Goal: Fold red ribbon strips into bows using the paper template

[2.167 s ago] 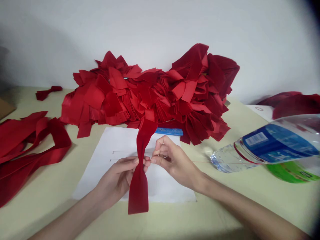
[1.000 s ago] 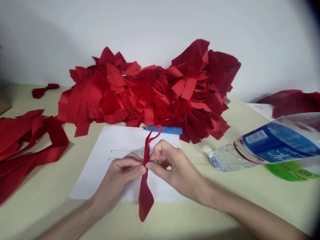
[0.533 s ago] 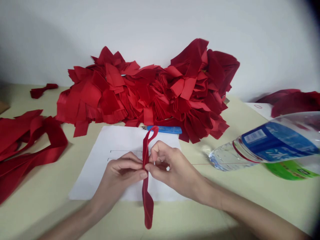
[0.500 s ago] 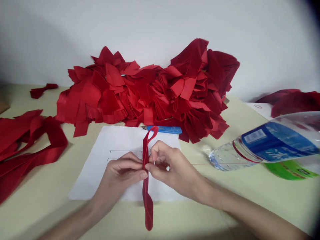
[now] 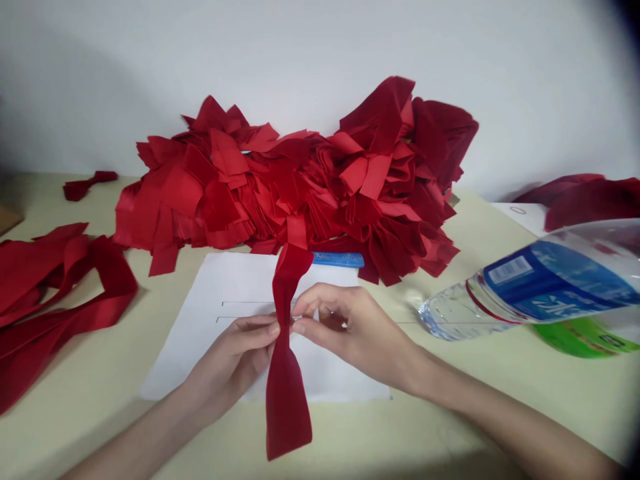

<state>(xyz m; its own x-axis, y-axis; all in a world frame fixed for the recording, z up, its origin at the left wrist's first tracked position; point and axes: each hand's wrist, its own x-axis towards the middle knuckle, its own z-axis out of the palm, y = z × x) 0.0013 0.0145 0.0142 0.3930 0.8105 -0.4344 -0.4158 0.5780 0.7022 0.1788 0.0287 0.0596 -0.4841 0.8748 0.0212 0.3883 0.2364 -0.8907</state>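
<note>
Soft light — slight blur; dark corner

- Wall (image 5: 300, 47): plain, off-white to pale grey, fills the upper part of the view.
- Tabletop (image 5: 360, 437): pale yellow-green, looks smooth, far edge runs along the wall.
- Light: soft, diffuse, fairly dim; wall greyer toward the left.
- Shadows: blurred, on the tabletop at lower left and along the bottom.
- Upper right corner: black, curved edge.
</note>
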